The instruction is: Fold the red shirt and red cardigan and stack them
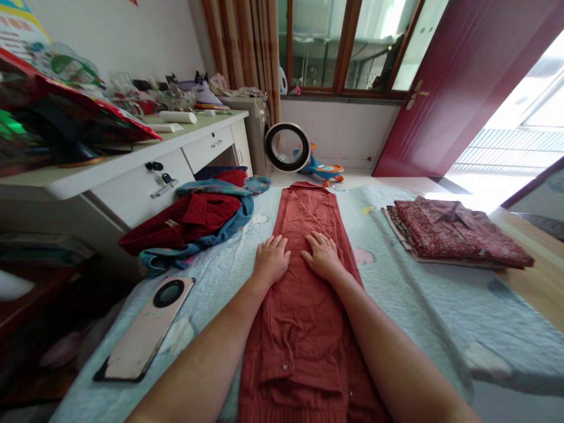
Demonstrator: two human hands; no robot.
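Observation:
A rust-red shirt (pixel 304 317) lies lengthwise in front of me, folded into a long strip with its collar at the far end. Near me, a buttoned cuff rests on top of it. My left hand (pixel 271 258) lies on the shirt's left edge, fingers stretched out. Flat on the cloth's right half is my right hand (pixel 324 255), its fingers spread. Neither hand grips the fabric. Beneath the shirt is a pale blue quilted cover (pixel 220 294).
Left of the shirt are a heap of dark red and blue clothes (pixel 207 214) and a phone (pixel 147 329). Folded patterned garments (pixel 453 232) are stacked at the right. A cluttered white desk (pixel 136 182) borders the left side; a washing machine (pixel 255 120) with its door open stands beyond.

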